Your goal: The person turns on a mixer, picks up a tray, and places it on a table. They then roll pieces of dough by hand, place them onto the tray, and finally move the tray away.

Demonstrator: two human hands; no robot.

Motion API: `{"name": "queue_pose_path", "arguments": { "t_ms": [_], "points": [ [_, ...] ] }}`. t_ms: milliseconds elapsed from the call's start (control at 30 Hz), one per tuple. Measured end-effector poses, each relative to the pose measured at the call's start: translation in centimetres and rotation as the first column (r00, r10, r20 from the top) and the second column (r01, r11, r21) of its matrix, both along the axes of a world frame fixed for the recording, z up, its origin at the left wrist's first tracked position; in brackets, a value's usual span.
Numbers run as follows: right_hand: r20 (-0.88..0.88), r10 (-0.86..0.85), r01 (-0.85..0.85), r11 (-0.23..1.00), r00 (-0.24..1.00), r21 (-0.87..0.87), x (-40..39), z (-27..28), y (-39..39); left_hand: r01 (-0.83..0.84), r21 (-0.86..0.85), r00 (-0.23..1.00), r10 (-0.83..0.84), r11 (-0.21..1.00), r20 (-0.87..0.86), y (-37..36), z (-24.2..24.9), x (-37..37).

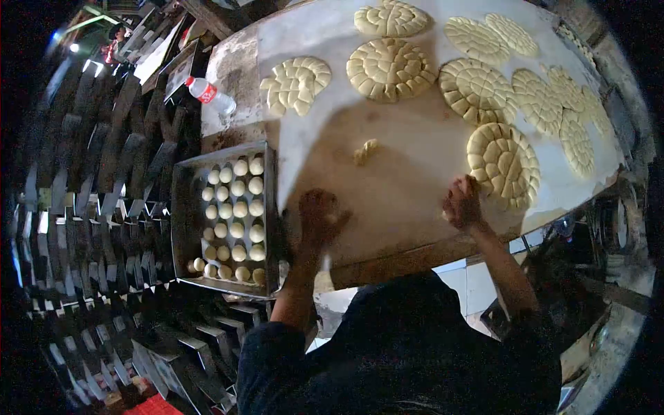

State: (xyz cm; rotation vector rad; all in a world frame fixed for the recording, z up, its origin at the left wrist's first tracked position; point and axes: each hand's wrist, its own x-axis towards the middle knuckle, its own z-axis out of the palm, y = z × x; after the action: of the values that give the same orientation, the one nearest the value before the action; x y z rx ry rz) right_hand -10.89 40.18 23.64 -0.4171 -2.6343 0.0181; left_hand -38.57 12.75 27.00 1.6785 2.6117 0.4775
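My left hand (319,216) is over the table just right of the metal tray, thumb spread from the fingers, with nothing visible in it. My right hand (462,203) is curled closed at the lower left edge of a round of cut dough pieces (503,164); whatever its fingers hold is hidden. A small twisted scrap of dough (366,151) lies on the table between and beyond my hands. Several rows of round dough balls (238,209) sit in the metal tray (271,207).
More segmented dough rounds (391,69) cover the table's (408,131) far and right parts. A partly broken round (296,84) lies at the left. A plastic bottle (211,95) with a red label lies behind the tray. Stacked dark metal trays (104,152) fill the left side; a person (116,43) is far back.
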Motion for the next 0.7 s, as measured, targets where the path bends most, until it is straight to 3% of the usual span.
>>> {"name": "queue_pose_path", "arguments": {
  "t_ms": [67, 133, 167, 233, 267, 333, 367, 433, 467, 533, 600, 667, 700],
  "points": [
    [-0.100, -0.073, 0.037, 0.945, 0.992, -0.326, -5.2, 1.9, 0.5, -0.025, 0.386, 1.000, 0.016, 0.922, 0.027, 5.6, -0.5, 0.3],
    [-0.070, -0.053, 0.027, 0.944, 0.996, -0.330, -8.3, -2.6, -0.9, -0.048, 0.334, 0.965, -0.042, 0.941, 0.258, 8.2, -1.7, 2.7],
    [-0.004, 0.039, -0.029, 0.668, 0.999, -0.743, -8.4, -1.2, -2.0, -0.020, 0.281, 0.957, -0.063, 0.959, 0.283, 8.7, -2.9, 4.5],
    [-0.022, 0.176, -0.124, 0.597, 0.984, -0.793, -5.9, -1.0, -5.5, 0.107, 0.114, 0.983, -0.122, 0.988, 0.135, 5.6, -7.8, 9.3],
    [-0.050, 0.204, -0.203, 0.861, 0.978, -0.467, -4.2, -3.0, -7.0, 0.138, 0.023, 0.985, -0.140, 0.990, 0.100, 2.7, -10.4, 10.7],
    [0.115, 0.480, -0.437, 0.857, 0.870, -0.273, -0.1, -6.7, -4.2, 0.090, -0.089, 0.990, -0.079, 0.992, 0.121, -1.3, -9.7, 9.6],
    [0.109, 0.493, -0.451, 0.850, 0.863, -0.273, -0.4, -5.0, -2.6, 0.023, -0.106, 0.990, -0.008, 0.994, 0.141, -1.8, -7.5, 7.7],
    [0.217, 0.306, -0.297, 0.952, 0.927, -0.075, -2.2, 1.0, 2.1, -0.112, -0.060, 0.987, 0.118, 0.992, 0.106, -0.7, -4.1, 3.9],
    [0.211, 0.313, -0.304, 0.950, 0.926, -0.076, -4.5, 0.9, 3.1, -0.145, -0.036, 0.988, 0.146, 0.989, 0.045, 1.0, -4.9, 2.0],
    [0.010, 0.223, -0.206, 0.915, 0.975, -0.348, -9.3, 0.9, 2.7, -0.183, -0.011, 0.983, 0.183, 0.983, -0.015, 4.7, -4.5, 1.3],
    [-0.036, 0.201, -0.201, 0.924, 0.979, -0.325, -10.9, -0.9, -0.8, -0.023, 0.067, 0.998, 0.027, 0.997, -0.058, 9.1, -0.1, 3.9],
    [-0.092, 0.187, -0.206, 0.937, 0.978, -0.284, -9.6, -1.8, -2.7, -0.008, 0.080, 1.000, 0.006, 0.997, 0.014, 8.1, -5.0, 6.3],
    [-0.053, 0.250, -0.251, 0.888, 0.967, -0.386, -7.4, -2.2, -3.1, 0.024, 0.090, 0.996, -0.031, 0.996, 0.083, 6.5, -8.8, 7.2]
  ]
}}
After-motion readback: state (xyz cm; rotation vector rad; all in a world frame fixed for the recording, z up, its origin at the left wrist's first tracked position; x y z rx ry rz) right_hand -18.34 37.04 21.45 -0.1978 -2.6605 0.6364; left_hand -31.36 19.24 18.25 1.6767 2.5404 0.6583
